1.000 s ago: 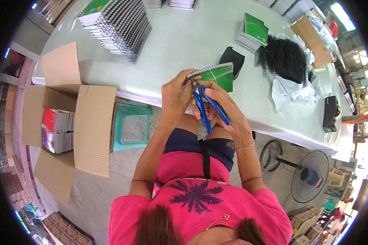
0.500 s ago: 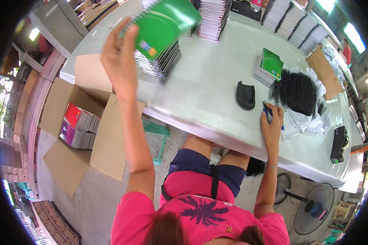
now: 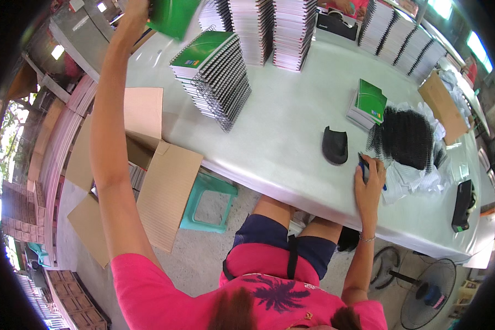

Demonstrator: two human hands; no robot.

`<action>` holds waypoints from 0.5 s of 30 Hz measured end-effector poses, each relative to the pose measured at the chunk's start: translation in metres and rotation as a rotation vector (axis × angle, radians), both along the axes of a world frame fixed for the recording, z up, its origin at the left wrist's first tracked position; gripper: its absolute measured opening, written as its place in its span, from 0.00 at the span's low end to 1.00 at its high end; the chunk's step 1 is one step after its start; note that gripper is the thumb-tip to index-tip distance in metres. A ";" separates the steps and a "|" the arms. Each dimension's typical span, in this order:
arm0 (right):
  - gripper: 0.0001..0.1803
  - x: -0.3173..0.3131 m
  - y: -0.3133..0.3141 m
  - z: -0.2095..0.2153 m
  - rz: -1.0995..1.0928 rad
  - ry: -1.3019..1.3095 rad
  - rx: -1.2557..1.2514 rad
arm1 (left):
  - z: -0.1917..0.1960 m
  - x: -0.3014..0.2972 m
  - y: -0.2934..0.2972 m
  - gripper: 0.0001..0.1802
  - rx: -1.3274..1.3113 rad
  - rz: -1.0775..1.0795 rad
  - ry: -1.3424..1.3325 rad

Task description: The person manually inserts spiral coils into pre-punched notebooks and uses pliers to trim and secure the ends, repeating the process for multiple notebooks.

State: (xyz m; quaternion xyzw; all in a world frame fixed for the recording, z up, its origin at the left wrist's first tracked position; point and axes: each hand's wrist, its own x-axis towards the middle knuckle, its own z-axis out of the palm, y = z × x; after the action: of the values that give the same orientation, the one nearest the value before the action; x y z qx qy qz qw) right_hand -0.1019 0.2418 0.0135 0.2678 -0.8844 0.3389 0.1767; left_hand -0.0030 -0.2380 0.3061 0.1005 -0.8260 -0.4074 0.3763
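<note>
At the top left my left hand (image 3: 136, 15) is raised, gripping a green-covered notebook (image 3: 175, 17) by its edge; the picture's rim cuts off part of both. Below it stands a stack of spiral-bound notebooks (image 3: 206, 77) with a green cover on top. My right hand (image 3: 370, 179) rests on the table, curled round a small blue-handled tool with a dark tip (image 3: 362, 159), apparently pliers. Beside that hand lie a black curved holder (image 3: 335, 146), a heap of black spiral coils (image 3: 406, 137) on crumpled white wrapping and a small pile of green-covered books (image 3: 367, 103).
Tall stacks of bound notebooks (image 3: 294, 38) and a black tape dispenser (image 3: 337, 25) stand at the back. Another tape dispenser (image 3: 463, 204) sits at the right edge. An open carton (image 3: 168, 192), a teal stool (image 3: 191, 220) and a fan (image 3: 428, 291) are on the floor.
My left hand has carried the green notebook up and left, past the stack, to the picture's top edge. My right hand stays on the table with the tool.
</note>
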 end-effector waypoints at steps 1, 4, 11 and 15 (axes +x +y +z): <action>0.17 -0.002 0.004 0.000 -0.018 0.006 0.013 | -0.009 -0.025 -0.014 0.17 0.100 -0.056 0.011; 0.17 -0.002 0.003 -0.001 -0.006 -0.010 0.013 | -0.013 -0.055 -0.048 0.25 -0.529 -0.125 -0.042; 0.17 -0.003 0.005 0.001 -0.016 -0.021 0.021 | -0.056 -0.092 -0.007 0.22 -0.632 -0.356 -0.409; 0.16 -0.001 0.002 0.005 -0.002 -0.049 0.005 | -0.087 -0.098 -0.011 0.23 -0.688 -0.364 -0.435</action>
State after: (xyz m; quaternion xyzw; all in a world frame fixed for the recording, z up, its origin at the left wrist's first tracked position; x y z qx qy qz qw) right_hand -0.1030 0.2438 0.0183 0.2589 -0.8896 0.3429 0.1549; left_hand -0.1014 -0.2491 0.2193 -0.0942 -0.9777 -0.1379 0.1277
